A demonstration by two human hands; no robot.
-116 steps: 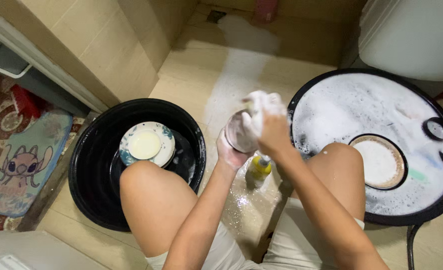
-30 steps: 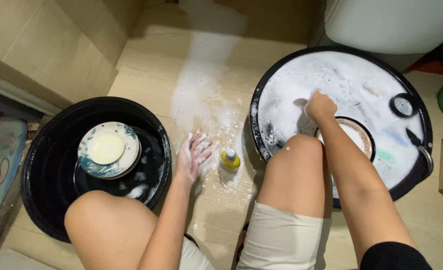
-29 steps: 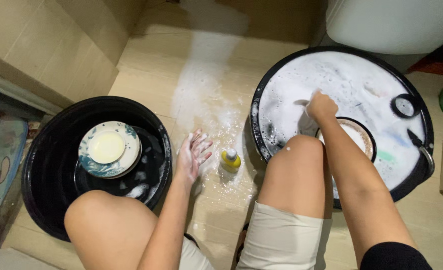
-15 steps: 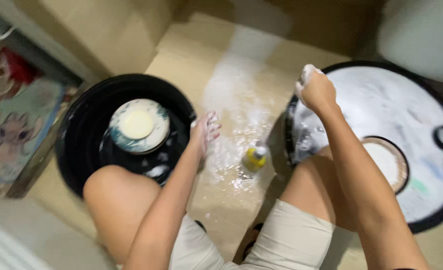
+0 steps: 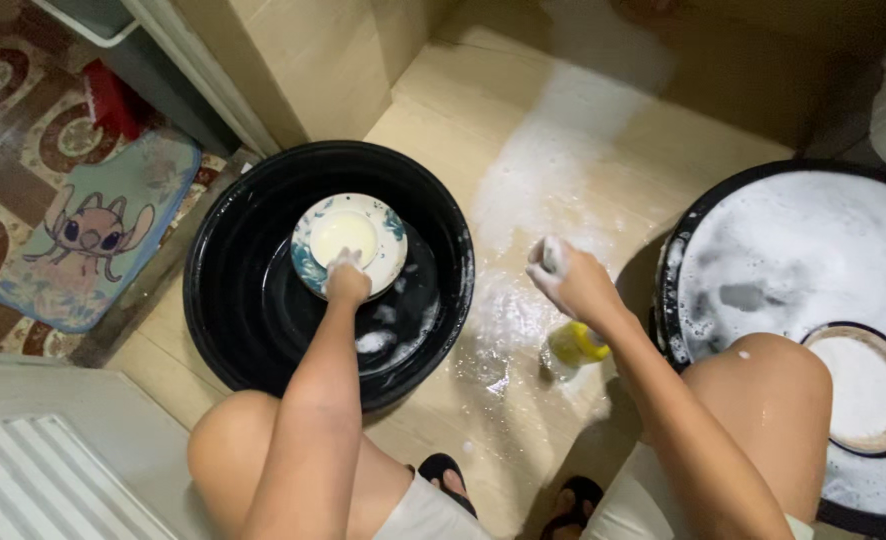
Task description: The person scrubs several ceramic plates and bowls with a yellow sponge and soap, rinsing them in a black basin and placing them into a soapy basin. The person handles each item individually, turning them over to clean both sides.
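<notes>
Glossy black plastic basin [image 5: 225, 300] holds a glazed ceramic plate [image 5: 388, 235]; the tiled floor [image 5: 563, 130] looks smooth, wet and foamy; a soft cloth mat [image 5: 93, 240] lies matt.

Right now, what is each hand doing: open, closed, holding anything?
Left hand: closed on the rim of the plate in the black basin.
Right hand: closed around a soapy sponge.

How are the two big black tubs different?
The left tub holds dark water with only a few foam patches, while the right tub is covered in white suds. A patterned plate sits in the left tub, touched by the left hand; a round dish sits in the right tub, untouched. Both are round, black and on the tiled floor.
</notes>
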